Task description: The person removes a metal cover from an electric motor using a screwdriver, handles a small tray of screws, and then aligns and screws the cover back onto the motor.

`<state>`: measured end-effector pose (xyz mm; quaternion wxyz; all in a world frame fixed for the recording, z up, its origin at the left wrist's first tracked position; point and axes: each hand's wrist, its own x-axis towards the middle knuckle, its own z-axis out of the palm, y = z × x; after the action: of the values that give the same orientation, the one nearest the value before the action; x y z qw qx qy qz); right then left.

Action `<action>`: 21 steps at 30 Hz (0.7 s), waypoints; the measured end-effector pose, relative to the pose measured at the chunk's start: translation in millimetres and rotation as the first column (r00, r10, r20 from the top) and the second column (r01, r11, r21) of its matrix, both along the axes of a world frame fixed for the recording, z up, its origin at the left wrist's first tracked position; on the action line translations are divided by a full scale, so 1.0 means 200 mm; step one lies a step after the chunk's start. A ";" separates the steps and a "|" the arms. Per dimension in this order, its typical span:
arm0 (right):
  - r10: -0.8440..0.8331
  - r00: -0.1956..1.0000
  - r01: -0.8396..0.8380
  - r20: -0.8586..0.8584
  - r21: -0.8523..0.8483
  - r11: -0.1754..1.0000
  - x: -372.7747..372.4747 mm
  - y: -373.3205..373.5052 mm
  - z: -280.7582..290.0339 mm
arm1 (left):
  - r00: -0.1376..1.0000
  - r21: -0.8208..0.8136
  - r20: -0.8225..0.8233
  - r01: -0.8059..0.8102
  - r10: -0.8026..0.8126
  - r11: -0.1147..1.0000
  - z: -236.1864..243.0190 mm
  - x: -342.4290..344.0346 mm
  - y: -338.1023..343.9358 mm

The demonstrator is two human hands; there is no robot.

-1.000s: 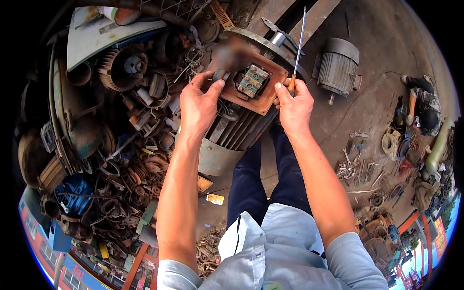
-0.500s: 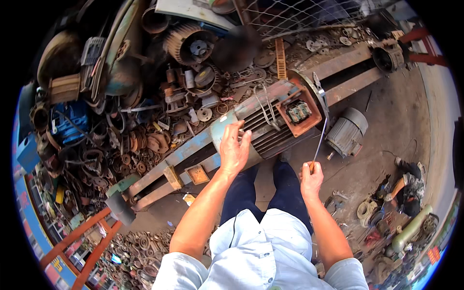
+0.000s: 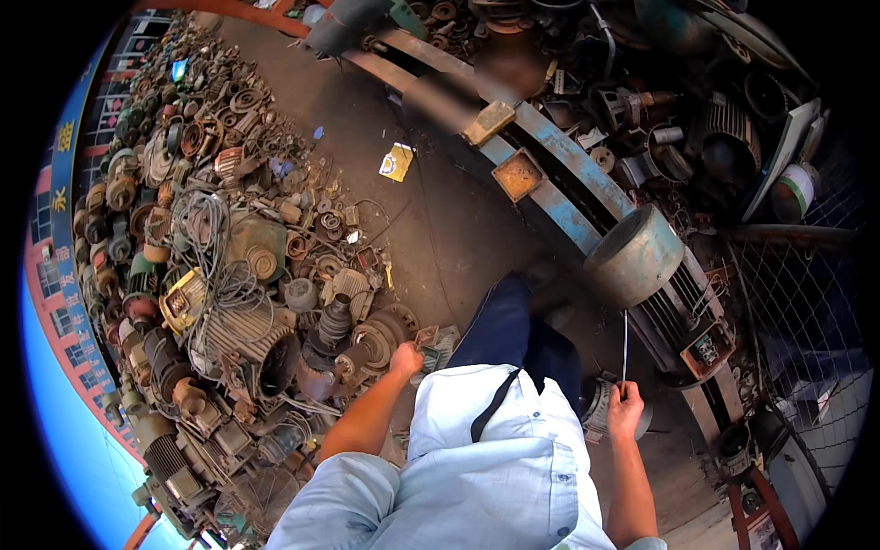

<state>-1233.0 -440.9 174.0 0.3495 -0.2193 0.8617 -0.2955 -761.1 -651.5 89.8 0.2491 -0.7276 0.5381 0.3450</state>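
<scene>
My right hand (image 3: 626,410) is closed around the handle of a screwdriver (image 3: 626,348), whose long thin metal shaft points away from me. Its tip lies in front of a large electric motor (image 3: 637,261) in the view; I cannot tell whether they touch. The motor has a worn blue-green end cover, a ribbed body and an uncovered terminal box (image 3: 704,352). My left hand (image 3: 406,358) hangs out to the left with fingers curled, and nothing shows in it. Close to it in the view are a rusty flanged part (image 3: 371,344) and other scrap.
The motor lies on two long steel rails (image 3: 559,151), which carry a small square rusty tray (image 3: 518,175) and a wooden block (image 3: 489,122). A smaller grey motor (image 3: 600,410) sits on the floor by my right hand. Heaped motor parts (image 3: 247,339) fill the left; wire mesh (image 3: 807,293) stands right.
My view has swung left, toward the heap. My left hand has moved off the large motor to the left, and its fingers have curled. My right hand keeps the screwdriver.
</scene>
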 end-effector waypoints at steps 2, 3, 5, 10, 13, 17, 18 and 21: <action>0.143 0.990 -0.141 -0.020 0.057 0.988 0.00 -0.02 0.00 | 0.970 0.067 -0.054 -0.232 0.236 0.970 -0.09 0.28 0.39; 0.226 0.973 -0.222 -0.044 0.086 0.971 0.00 -0.05 0.02 | 0.935 0.108 -0.090 -0.333 0.343 0.937 -0.13 0.32 0.54; 0.363 0.928 -0.356 -0.082 0.089 0.930 -0.01 -0.11 0.03 | 0.873 0.093 -0.187 -0.440 0.449 0.893 -0.12 0.23 0.73; 0.542 0.829 -0.535 -0.140 0.086 0.841 0.12 -0.47 0.07 | 0.775 0.044 -0.214 -0.601 0.595 0.798 -0.11 0.21 0.92; 0.634 0.753 -0.624 -0.173 0.117 0.773 0.23 -0.71 0.11 | 0.727 0.060 -0.212 -0.658 0.654 0.751 -0.13 0.26 0.94; 0.707 0.698 -0.702 -0.109 0.089 0.707 0.41 -0.90 0.05 | 0.486 0.143 -0.241 -0.839 0.840 0.526 -0.23 0.50 1.07; 0.691 0.707 -0.679 -0.147 0.132 0.722 0.33 -0.95 0.03 | 0.301 0.201 -0.345 -0.902 0.889 0.383 -0.17 0.34 0.85; 0.784 0.601 -0.759 -0.155 0.197 0.621 0.38 -1.07 0.00 | 0.263 0.122 -0.360 -0.938 0.895 0.324 -0.01 0.38 0.74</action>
<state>-1157.0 -655.1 173.2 0.3541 -0.5822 0.7308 -0.0403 -684.9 -503.8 87.0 -0.1437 -0.8386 0.0716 0.5206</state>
